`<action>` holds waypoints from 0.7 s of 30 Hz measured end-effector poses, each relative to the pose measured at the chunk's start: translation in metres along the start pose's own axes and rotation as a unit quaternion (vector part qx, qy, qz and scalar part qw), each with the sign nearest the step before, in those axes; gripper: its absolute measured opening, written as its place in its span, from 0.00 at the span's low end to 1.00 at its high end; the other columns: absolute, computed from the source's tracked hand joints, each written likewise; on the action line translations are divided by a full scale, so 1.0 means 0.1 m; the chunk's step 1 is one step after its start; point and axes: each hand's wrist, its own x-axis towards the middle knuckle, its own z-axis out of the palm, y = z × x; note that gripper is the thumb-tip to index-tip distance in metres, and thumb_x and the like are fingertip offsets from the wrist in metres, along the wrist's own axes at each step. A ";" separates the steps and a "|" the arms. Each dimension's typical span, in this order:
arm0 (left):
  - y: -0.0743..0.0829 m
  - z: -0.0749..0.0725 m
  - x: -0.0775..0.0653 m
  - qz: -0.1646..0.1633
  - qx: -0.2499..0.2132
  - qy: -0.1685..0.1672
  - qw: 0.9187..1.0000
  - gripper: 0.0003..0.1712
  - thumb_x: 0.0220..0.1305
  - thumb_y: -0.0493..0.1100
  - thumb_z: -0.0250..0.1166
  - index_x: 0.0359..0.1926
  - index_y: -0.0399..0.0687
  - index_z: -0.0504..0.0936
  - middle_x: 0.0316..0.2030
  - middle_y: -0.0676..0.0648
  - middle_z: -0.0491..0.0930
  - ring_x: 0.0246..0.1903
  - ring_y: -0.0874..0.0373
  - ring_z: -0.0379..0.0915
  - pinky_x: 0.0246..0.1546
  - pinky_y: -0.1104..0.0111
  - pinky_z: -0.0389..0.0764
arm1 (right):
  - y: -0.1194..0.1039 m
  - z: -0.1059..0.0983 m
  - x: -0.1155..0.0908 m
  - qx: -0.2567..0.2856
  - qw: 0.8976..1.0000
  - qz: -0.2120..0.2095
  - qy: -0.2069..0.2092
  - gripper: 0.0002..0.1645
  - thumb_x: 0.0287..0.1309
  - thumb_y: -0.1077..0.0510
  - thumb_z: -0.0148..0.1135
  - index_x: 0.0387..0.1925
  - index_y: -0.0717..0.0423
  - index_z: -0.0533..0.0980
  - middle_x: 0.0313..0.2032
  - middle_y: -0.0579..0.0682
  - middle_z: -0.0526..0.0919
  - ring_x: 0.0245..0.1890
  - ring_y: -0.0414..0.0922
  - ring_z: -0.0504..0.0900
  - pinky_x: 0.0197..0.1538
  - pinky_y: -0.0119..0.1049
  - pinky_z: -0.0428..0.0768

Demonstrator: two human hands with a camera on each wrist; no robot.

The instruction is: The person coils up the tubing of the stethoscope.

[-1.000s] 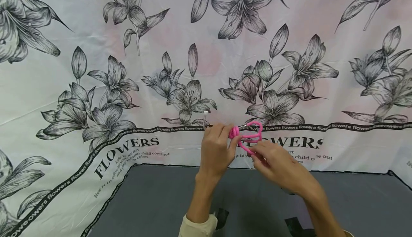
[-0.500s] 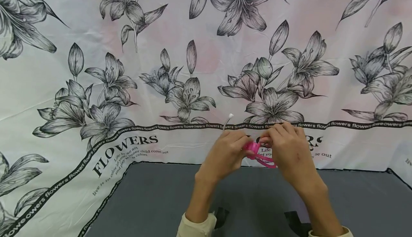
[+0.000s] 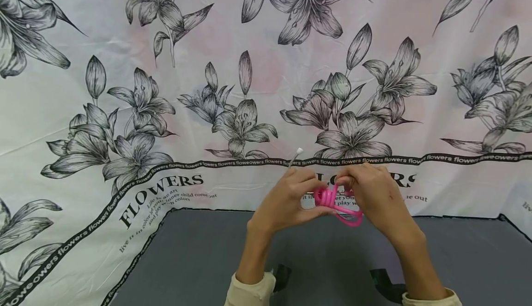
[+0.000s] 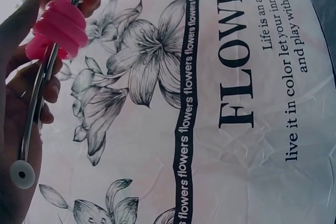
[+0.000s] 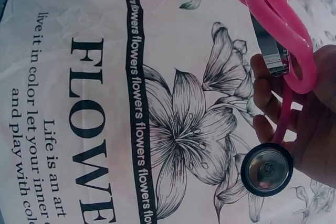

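Observation:
A stethoscope with pink tubing (image 3: 327, 198) is held between both hands above the cloth. Its tubing is wound in several tight turns (image 4: 59, 29) around the metal ear tubes (image 4: 32, 111), and a white ear tip (image 4: 22, 174) sticks out past the left hand. My left hand (image 3: 287, 200) grips the wound bundle, thumb below and fingers above. On the other side, my right hand (image 3: 379, 201) pinches the tubing close to the turns. A pink loop (image 5: 286, 30) hangs between the hands. In the right wrist view, the round chest piece (image 5: 266, 169) dangles below the right fingers.
A white tablecloth (image 3: 257, 188) printed with black flowers and lettering covers the table under the hands. Its black-trimmed near edge borders a dark grey surface (image 3: 199, 250). Black patches (image 3: 382, 283) show beside the forearms.
My left hand has shifted right and a little lower with the bundle. My right hand has moved up, now pinching tubing near the turns. The pink loop has swung from upper right to lower right.

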 end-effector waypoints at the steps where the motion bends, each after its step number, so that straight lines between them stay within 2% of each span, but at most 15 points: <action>1: 0.00 0.00 0.00 0.002 0.001 -0.002 1.000 0.22 0.54 0.58 0.81 0.42 0.49 0.88 0.33 0.55 0.79 0.35 0.64 0.71 0.46 0.71 0.70 | 0.01 0.00 0.00 0.005 1.000 -0.001 -0.003 0.05 0.55 0.61 0.74 0.35 0.52 0.86 0.25 0.43 0.86 0.29 0.41 0.80 0.47 0.49 0.77; 3: 0.00 0.00 0.00 0.008 0.004 -0.006 1.000 0.23 0.52 0.58 0.82 0.41 0.49 0.88 0.32 0.56 0.78 0.34 0.65 0.70 0.46 0.71 0.70 | 0.04 -0.01 0.00 0.016 1.000 -0.009 -0.009 0.05 0.55 0.62 0.75 0.35 0.52 0.86 0.27 0.43 0.87 0.29 0.40 0.81 0.45 0.45 0.80; 7: 0.00 -0.01 0.01 0.021 -0.004 -0.007 1.000 0.21 0.52 0.57 0.82 0.39 0.50 0.88 0.30 0.57 0.78 0.34 0.66 0.70 0.46 0.72 0.71 | 0.14 -0.03 -0.01 0.073 0.997 -0.023 -0.020 0.09 0.53 0.65 0.76 0.33 0.49 0.85 0.31 0.42 0.88 0.32 0.39 0.85 0.38 0.30 0.83; 10: -0.01 -0.02 0.02 0.027 -0.036 0.001 0.999 0.20 0.53 0.55 0.83 0.39 0.50 0.88 0.30 0.56 0.79 0.33 0.66 0.71 0.46 0.73 0.71 | 0.23 -0.04 -0.03 0.142 0.989 -0.031 -0.024 0.09 0.54 0.66 0.75 0.34 0.50 0.86 0.32 0.41 0.88 0.35 0.36 0.86 0.42 0.21 0.81; 13: -0.01 -0.04 0.02 0.031 -0.090 0.019 0.995 0.20 0.51 0.50 0.84 0.40 0.47 0.88 0.30 0.55 0.78 0.34 0.65 0.72 0.46 0.71 0.71 | 0.29 -0.03 -0.04 0.212 0.976 -0.040 -0.036 0.07 0.58 0.67 0.72 0.36 0.53 0.87 0.34 0.43 0.89 0.36 0.30 0.84 0.43 0.20 0.81; 17: -0.01 -0.06 0.00 0.031 -0.140 0.046 0.989 0.21 0.48 0.46 0.85 0.42 0.45 0.88 0.31 0.54 0.80 0.35 0.64 0.73 0.46 0.68 0.71 | 0.32 0.00 -0.04 0.270 0.960 -0.036 -0.071 0.09 0.64 0.69 0.67 0.40 0.55 0.88 0.36 0.42 0.89 0.36 0.30 0.83 0.39 0.25 0.82; 19: -0.01 -0.06 -0.01 0.024 -0.145 0.062 0.987 0.22 0.47 0.45 0.85 0.43 0.45 0.88 0.32 0.53 0.82 0.36 0.63 0.74 0.48 0.68 0.73 | 0.32 0.01 -0.04 0.278 0.956 -0.034 -0.089 0.11 0.64 0.71 0.66 0.43 0.57 0.87 0.38 0.44 0.90 0.37 0.32 0.83 0.40 0.26 0.82; 21: -0.01 -0.06 -0.02 0.017 -0.140 0.082 0.987 0.22 0.47 0.44 0.85 0.43 0.44 0.88 0.33 0.52 0.83 0.36 0.63 0.75 0.48 0.68 0.74 | 0.31 0.02 -0.05 0.276 0.954 -0.031 -0.111 0.13 0.63 0.72 0.66 0.46 0.61 0.87 0.40 0.49 0.91 0.37 0.30 0.83 0.40 0.26 0.82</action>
